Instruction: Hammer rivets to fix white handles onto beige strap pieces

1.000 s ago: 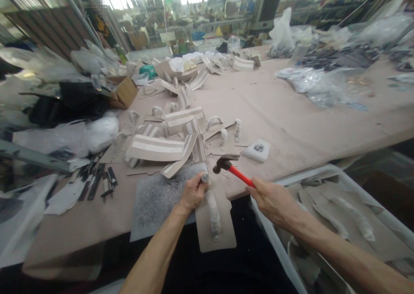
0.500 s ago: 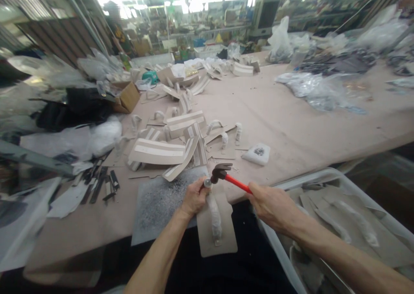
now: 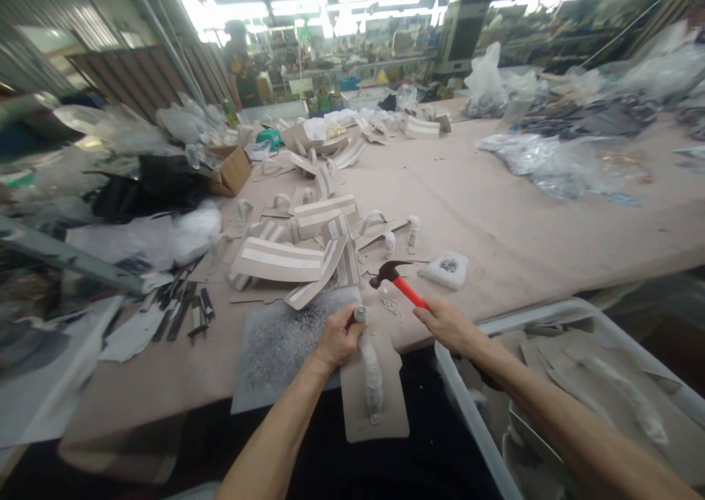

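Head camera: your left hand [image 3: 338, 337] is closed, thumb and fingers wrapped around a short metal rod [image 3: 360, 313] that stands with its round end up. Your right hand [image 3: 449, 325] is closed around the red grip of a hammer [image 3: 407, 290], whose dark head hangs near the rod but apart from it. Below your left hand, a beige board [image 3: 357, 404] reaches past the bench [image 3: 496, 214] edge toward you, with a plastic-wrapped handle [image 3: 373, 382] along it. Just left of the board lies a grey sheet [image 3: 264, 360] covered in dark specks. Beyond your hands sits a pile of striped boards [image 3: 283, 259], with a white block [image 3: 447, 269] to its right and dark tools [image 3: 181, 315] to its left. On your right, a white bin [image 3: 465, 412] holds more boards.
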